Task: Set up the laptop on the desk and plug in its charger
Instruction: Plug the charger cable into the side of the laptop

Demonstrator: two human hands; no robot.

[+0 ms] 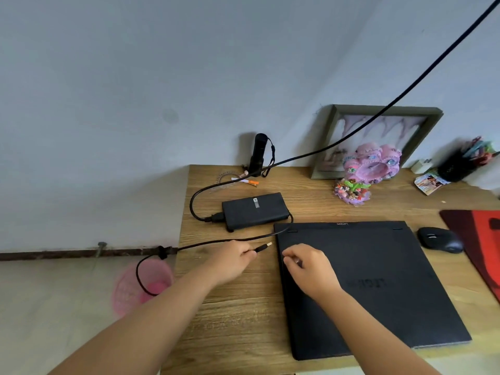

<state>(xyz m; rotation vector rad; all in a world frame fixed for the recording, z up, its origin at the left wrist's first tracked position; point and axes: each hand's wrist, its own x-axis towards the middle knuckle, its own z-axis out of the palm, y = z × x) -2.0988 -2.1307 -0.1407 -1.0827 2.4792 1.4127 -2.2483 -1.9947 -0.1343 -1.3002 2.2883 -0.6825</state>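
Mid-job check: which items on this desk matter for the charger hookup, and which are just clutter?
Job items: closed black laptop; black rectangular charger brick; black charger plug pinched in left hand; right hand on laptop.

Clutter: black mouse; black flashlight; pink ornament; framed picture; pen holder.

Bare desk (243,307) left of laptop (378,280); power brick (254,211) crowds behind.

A black flashlight (259,154) stands against the wall beside a framed picture (378,139), with a pink ornament (365,171) in front. A black mouse (439,239) sits beside a red mousepad (479,239); a pink basket (140,288) is on the floor.
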